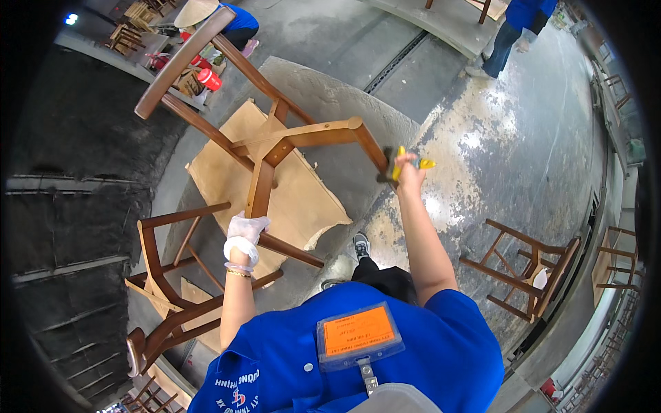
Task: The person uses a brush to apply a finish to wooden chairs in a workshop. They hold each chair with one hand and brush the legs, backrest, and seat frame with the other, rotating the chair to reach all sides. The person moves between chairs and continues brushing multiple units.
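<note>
A brown wooden chair frame [263, 143] with no seat, its rails crossing in an X, is held tilted in front of me. My left hand [246, 226], in a white glove, closes around the near corner of the frame, where a leg meets the rail. Out to the right, my right hand [411, 177] grips a yellow and dark hand tool [401, 165] at the end of another leg [372, 148]. The tool's exact kind I cannot make out. Below the frame lies a brown cardboard sheet [303, 193].
A second chair frame [155, 258] lies at my left, and another chair [523, 272] lies on the floor at right. One person [241, 19] crouches at far left near a red container [209, 80]; another person [506, 45] stands at far right. A raised platform [447, 27] stands at the back.
</note>
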Demonstrator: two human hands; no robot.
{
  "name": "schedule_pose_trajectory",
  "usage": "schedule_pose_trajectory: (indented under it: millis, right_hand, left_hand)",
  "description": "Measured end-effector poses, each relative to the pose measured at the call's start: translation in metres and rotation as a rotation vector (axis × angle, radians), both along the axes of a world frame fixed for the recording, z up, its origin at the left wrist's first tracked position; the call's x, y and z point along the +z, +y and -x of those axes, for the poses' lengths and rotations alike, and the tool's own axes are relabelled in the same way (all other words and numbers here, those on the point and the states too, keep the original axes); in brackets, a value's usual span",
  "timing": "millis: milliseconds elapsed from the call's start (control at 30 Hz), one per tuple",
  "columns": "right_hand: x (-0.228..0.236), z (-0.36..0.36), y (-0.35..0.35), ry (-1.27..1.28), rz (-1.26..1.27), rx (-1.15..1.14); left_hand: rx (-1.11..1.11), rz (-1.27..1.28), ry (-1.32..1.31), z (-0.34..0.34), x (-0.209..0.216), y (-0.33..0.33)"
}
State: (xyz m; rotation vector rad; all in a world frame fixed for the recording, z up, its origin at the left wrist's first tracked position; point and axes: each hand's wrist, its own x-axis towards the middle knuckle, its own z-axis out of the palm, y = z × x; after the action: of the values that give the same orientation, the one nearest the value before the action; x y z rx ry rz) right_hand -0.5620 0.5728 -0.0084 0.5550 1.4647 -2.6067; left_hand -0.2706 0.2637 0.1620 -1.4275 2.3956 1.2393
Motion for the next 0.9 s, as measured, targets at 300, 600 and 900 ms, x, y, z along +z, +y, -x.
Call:
schedule_pose_trajectory:
  millis: [300, 600, 900]
  right_hand:
    - [-0.072, -0.04, 0.107, -0.336, 0.172, 0.039]
    - [-0.205, -0.195, 0.31, -0.705, -1.109, 0.191]
    - [-0.192, -0.195, 0.296, -0.59, -1.347, 0.391]
  left_hand:
    - [-0.137, -0.394, 0.061, 0.012, -0.045, -0.001]
    - [-0.226, 0.068, -0.202, 0.021, -0.081, 0.021]
    - [-0.179, 0.266, -0.339, 0.056, -0.038, -0.077]
